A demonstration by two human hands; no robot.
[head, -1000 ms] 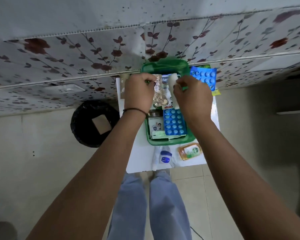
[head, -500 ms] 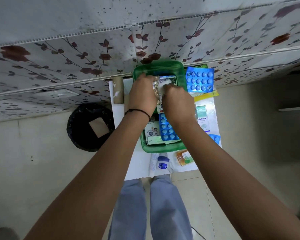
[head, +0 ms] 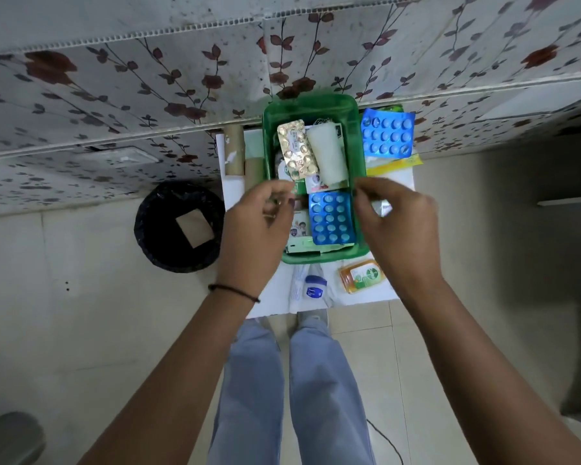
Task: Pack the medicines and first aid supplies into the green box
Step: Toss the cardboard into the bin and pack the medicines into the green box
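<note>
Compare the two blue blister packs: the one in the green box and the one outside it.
The blue blister pack in the box lies inside the green box, near its front end, between the two hands. The blue blister pack outside lies on the white table, right of the box's far end. The inner one runs lengthwise; the outer is more square with curled corners. Both are blue with rows of round pale tablets.
</note>
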